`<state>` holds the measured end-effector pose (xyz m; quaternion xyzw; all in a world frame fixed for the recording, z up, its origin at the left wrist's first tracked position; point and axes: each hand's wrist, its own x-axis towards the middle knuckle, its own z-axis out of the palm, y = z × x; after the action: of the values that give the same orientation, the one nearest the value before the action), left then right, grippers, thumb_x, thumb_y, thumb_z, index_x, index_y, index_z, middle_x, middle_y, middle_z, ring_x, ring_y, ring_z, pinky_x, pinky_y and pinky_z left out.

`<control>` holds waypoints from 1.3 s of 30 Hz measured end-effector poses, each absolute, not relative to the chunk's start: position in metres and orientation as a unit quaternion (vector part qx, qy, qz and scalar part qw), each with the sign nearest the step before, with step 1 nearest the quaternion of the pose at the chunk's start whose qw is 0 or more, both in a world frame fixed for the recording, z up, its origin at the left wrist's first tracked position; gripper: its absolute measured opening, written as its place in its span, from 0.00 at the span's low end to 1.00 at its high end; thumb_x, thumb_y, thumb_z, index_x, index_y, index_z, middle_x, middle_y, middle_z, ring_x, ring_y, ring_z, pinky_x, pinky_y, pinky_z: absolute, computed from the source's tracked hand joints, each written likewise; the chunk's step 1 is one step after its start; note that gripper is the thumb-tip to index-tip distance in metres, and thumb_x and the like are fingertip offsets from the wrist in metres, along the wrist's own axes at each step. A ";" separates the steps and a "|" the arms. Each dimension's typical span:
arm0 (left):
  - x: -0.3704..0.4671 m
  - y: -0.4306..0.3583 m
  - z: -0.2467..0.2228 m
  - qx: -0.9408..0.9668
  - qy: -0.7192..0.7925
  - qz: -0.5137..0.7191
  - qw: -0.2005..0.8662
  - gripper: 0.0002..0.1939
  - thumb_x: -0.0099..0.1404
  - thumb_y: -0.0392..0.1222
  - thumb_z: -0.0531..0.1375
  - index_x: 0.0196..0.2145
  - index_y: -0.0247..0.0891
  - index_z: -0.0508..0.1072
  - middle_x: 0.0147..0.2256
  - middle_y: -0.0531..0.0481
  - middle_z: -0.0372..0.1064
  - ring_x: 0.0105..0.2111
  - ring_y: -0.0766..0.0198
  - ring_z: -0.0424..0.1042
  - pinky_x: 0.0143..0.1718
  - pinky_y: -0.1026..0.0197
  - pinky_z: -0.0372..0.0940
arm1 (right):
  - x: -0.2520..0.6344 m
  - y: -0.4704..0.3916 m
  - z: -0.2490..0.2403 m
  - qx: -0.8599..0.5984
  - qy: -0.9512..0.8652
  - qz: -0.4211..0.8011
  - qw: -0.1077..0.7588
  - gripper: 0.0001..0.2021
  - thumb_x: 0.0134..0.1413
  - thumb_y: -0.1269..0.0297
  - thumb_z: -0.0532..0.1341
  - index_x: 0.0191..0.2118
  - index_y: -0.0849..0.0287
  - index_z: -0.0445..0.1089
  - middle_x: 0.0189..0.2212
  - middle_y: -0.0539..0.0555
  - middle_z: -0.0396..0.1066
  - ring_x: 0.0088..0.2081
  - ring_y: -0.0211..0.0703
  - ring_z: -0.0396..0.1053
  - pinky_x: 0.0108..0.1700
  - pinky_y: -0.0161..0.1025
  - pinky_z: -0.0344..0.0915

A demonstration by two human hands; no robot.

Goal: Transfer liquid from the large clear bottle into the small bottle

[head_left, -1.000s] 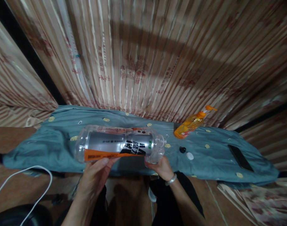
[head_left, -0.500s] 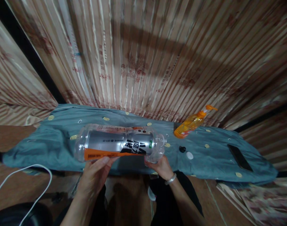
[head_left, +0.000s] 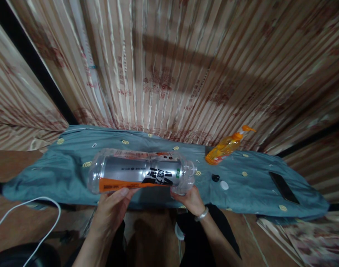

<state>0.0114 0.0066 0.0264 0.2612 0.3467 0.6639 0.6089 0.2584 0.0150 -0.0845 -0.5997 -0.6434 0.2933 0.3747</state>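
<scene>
A large clear plastic bottle [head_left: 141, 171] with a silver and orange label lies sideways in both hands, its neck toward the right. My left hand [head_left: 113, 205] holds the underside near the bottle's base, thumb along the orange strip. Around the lower shoulder by the neck, my right hand [head_left: 189, 198] grips it, with a silver bracelet [head_left: 202, 214] on that wrist. The fingers beneath the bottle are partly hidden. Right of the neck, a black cap [head_left: 215, 178] and a white round cap [head_left: 224, 185] rest on the teal cloth [head_left: 163, 194].
An orange pump bottle [head_left: 223, 149] stands behind the caps. A dark phone [head_left: 283, 187] lies at the cloth's right end. Striped curtains [head_left: 163, 74] hang behind. A white cable [head_left: 44, 198] loops at the lower left.
</scene>
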 end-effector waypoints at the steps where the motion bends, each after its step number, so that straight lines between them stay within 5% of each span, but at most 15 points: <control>1: 0.011 0.006 0.024 0.260 0.344 0.667 0.607 0.25 0.39 0.44 0.76 0.38 0.43 0.81 0.32 0.49 0.82 0.38 0.49 0.80 0.35 0.56 0.77 | 0.258 0.015 -0.085 -0.600 -0.645 0.289 0.374 0.11 0.42 0.60 0.69 0.34 0.59 0.76 0.32 0.55 0.79 0.37 0.53 0.76 0.41 0.47 0.73; 9: 0.005 0.004 0.010 0.252 0.347 0.658 0.619 0.19 0.48 0.43 0.73 0.40 0.43 0.82 0.35 0.49 0.82 0.42 0.48 0.79 0.49 0.46 0.72 | 0.259 0.014 -0.086 -0.607 -0.653 0.260 0.373 0.11 0.42 0.59 0.69 0.33 0.58 0.75 0.31 0.55 0.79 0.35 0.52 0.76 0.43 0.48 0.72; 20: 0.010 0.006 0.021 0.241 0.335 0.673 0.614 0.20 0.40 0.42 0.76 0.34 0.42 0.82 0.25 0.52 0.80 0.31 0.54 0.80 0.39 0.54 0.77 | 0.258 0.015 -0.086 -0.602 -0.655 0.265 0.373 0.11 0.43 0.59 0.68 0.34 0.58 0.75 0.30 0.55 0.78 0.34 0.52 0.76 0.42 0.48 0.72; 26: 0.007 0.007 0.004 0.237 0.323 0.689 0.604 0.16 0.47 0.39 0.73 0.36 0.44 0.81 0.29 0.53 0.81 0.35 0.53 0.80 0.43 0.49 0.76 | 0.258 0.015 -0.086 -0.603 -0.656 0.254 0.376 0.11 0.43 0.59 0.68 0.34 0.58 0.75 0.30 0.54 0.79 0.34 0.52 0.76 0.42 0.46 0.73; 39: 0.009 0.006 0.018 0.250 0.351 0.667 0.608 0.22 0.41 0.43 0.76 0.37 0.44 0.81 0.32 0.52 0.81 0.39 0.50 0.80 0.42 0.51 0.76 | 0.257 0.015 -0.083 -0.599 -0.659 0.264 0.370 0.11 0.43 0.59 0.68 0.33 0.59 0.75 0.30 0.55 0.78 0.35 0.52 0.76 0.41 0.46 0.73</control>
<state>0.0093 0.0060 0.0183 0.2499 0.3506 0.6670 0.6081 0.2570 0.0152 -0.0826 -0.5988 -0.6590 0.2644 0.3705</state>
